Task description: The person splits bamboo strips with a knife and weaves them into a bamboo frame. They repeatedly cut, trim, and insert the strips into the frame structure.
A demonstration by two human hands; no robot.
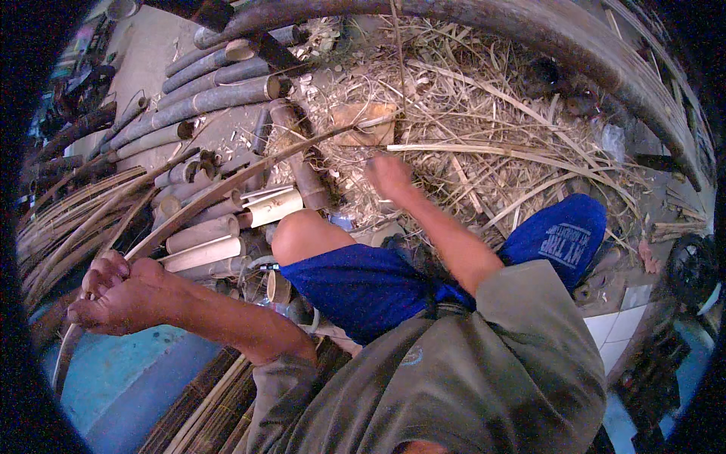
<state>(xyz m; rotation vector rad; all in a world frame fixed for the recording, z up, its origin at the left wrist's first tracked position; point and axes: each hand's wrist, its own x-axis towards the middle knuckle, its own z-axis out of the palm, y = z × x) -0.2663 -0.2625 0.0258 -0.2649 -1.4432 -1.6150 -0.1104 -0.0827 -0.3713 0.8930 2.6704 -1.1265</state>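
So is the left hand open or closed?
Closed: the left hand is curled around the long strip, which shows on both sides of the grip.

Left hand [110, 296] grips 1 long strip [265, 161]; right hand [389, 178] is near pale shavings [461, 113].

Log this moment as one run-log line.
left hand: gripping long strip | right hand: curled near shavings heap, hold unclear | nearby: cut poles
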